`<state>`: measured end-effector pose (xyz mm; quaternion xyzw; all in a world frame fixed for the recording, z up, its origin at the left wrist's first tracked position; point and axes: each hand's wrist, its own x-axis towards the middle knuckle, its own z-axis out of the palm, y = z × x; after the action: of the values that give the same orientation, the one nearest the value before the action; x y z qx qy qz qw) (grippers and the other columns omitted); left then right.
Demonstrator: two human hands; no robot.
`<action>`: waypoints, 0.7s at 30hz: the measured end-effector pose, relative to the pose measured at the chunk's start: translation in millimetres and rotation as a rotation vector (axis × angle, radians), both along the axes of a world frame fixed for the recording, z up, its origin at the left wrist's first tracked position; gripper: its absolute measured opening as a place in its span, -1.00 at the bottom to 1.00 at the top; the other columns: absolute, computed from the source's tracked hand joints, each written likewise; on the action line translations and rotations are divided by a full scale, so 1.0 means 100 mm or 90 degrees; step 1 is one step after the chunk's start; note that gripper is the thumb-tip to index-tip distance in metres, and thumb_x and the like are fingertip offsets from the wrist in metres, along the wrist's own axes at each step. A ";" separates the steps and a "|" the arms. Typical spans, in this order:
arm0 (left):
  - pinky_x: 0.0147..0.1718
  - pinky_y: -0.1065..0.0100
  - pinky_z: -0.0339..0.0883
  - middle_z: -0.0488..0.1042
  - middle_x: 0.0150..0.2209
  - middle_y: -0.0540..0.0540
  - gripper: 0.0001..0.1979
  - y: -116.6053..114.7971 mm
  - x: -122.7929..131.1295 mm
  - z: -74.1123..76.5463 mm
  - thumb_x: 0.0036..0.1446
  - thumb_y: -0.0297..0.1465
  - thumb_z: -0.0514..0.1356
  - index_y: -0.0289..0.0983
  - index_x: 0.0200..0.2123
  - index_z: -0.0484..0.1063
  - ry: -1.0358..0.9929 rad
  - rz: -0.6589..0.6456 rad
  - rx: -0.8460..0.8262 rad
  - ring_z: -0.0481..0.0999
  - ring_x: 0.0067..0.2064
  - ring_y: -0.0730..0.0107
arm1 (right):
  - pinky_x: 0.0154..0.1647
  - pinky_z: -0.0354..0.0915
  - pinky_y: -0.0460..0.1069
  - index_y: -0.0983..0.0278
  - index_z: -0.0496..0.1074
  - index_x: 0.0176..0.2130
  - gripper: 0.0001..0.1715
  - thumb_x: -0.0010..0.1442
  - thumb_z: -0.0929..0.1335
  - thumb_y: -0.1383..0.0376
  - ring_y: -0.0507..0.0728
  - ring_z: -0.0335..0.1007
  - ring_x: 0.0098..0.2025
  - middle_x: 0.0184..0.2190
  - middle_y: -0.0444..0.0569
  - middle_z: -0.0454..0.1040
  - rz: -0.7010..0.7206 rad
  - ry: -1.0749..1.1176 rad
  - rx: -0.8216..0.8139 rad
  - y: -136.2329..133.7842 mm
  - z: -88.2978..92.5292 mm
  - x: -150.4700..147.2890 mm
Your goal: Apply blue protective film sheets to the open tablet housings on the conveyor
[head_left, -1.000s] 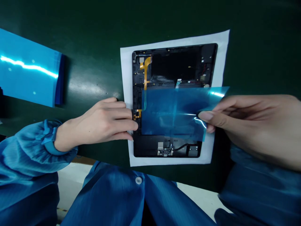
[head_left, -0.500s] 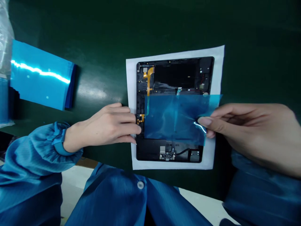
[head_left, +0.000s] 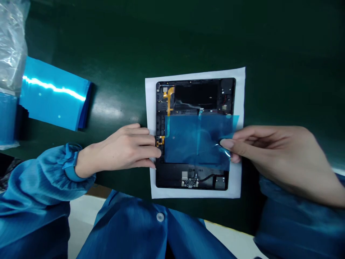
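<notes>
An opened tablet housing [head_left: 172, 176] lies on a white sheet [head_left: 151, 108], its inner parts facing up. An orange flex cable [head_left: 169, 102] runs down its left side, and a small circuit board [head_left: 189, 180] sits near the bottom. My left hand [head_left: 129, 147] grips the housing's left edge with curled fingers. Between thumb and fingers, my right hand [head_left: 258, 151] pinches the right edge of a blue translucent film [head_left: 185, 140]. The film spreads over the lower middle of the housing and is creased near the pinch. Whether all of it touches the housing, I cannot tell.
A stack of blue film sheets [head_left: 54, 100] lies to the left on the dark green table [head_left: 121, 43]. Beside it are a clear plastic bag [head_left: 12, 46] and another blue stack [head_left: 7, 118] at the far left.
The whole view has shifted a little, moving the stack rightward and the housing slightly down. My right hand and the film's pinched edge sit a bit farther left. Both grips look the same.
</notes>
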<state>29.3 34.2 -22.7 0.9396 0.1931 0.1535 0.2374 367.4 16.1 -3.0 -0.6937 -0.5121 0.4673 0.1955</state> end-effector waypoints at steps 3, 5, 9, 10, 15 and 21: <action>-0.28 0.29 0.13 0.59 -0.25 -0.02 -0.74 0.00 0.01 0.00 0.47 -0.15 0.22 -0.21 -0.12 0.54 -0.001 -0.001 -0.001 0.48 -0.24 0.35 | -0.53 0.47 -0.06 0.23 0.65 -0.47 -0.50 -0.12 0.65 -0.12 0.07 0.45 -0.62 -0.64 0.00 0.54 0.001 0.006 -0.007 0.01 0.00 -0.01; -0.28 0.29 0.12 0.59 -0.25 -0.02 -0.74 0.00 0.01 0.00 0.47 -0.15 0.22 -0.22 -0.13 0.54 -0.003 0.000 0.000 0.48 -0.25 0.36 | -0.52 0.47 -0.06 0.23 0.65 -0.48 -0.48 -0.14 0.65 -0.14 0.08 0.45 -0.62 -0.64 0.00 0.54 0.003 0.010 -0.009 0.03 -0.01 -0.02; -0.29 0.30 0.11 0.60 -0.25 -0.01 -0.73 0.00 0.01 0.00 0.48 -0.14 0.21 -0.21 -0.13 0.54 0.001 0.002 -0.003 0.48 -0.25 0.37 | -0.52 0.49 -0.04 0.23 0.64 -0.51 -0.42 -0.21 0.67 -0.18 0.07 0.43 -0.63 -0.66 0.00 0.53 -0.012 0.023 -0.019 0.05 0.00 -0.03; -0.29 0.30 0.11 0.60 -0.25 -0.01 -0.73 0.00 0.01 0.00 0.48 -0.14 0.21 -0.21 -0.13 0.54 0.002 0.002 -0.003 0.48 -0.25 0.37 | -0.52 0.49 -0.03 0.23 0.64 -0.50 -0.41 -0.21 0.66 -0.20 0.07 0.43 -0.63 -0.66 0.00 0.53 -0.014 0.024 -0.021 0.05 0.01 -0.04; -0.29 0.30 0.12 0.61 -0.24 -0.02 -0.73 0.00 0.01 0.01 0.47 -0.15 0.22 -0.22 -0.13 0.54 -0.002 0.003 -0.002 0.50 -0.24 0.38 | -0.50 0.50 0.01 0.25 0.64 -0.48 -0.36 -0.24 0.67 -0.22 0.10 0.44 -0.63 -0.67 -0.02 0.52 -0.028 0.027 -0.027 0.04 0.05 -0.07; -0.30 0.29 0.15 0.61 -0.25 0.00 -0.74 0.00 0.01 0.00 0.47 -0.13 0.23 -0.20 -0.12 0.54 0.001 0.006 0.004 0.51 -0.25 0.39 | -0.52 0.48 0.02 0.26 0.65 -0.43 -0.32 -0.28 0.69 -0.22 0.10 0.44 -0.63 -0.66 -0.03 0.52 -0.032 0.042 -0.028 0.05 0.06 -0.10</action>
<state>30.2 34.3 -22.2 0.9395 0.1977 0.1543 0.2332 357.5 21.3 2.7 -0.6948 -0.4774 0.4959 0.2084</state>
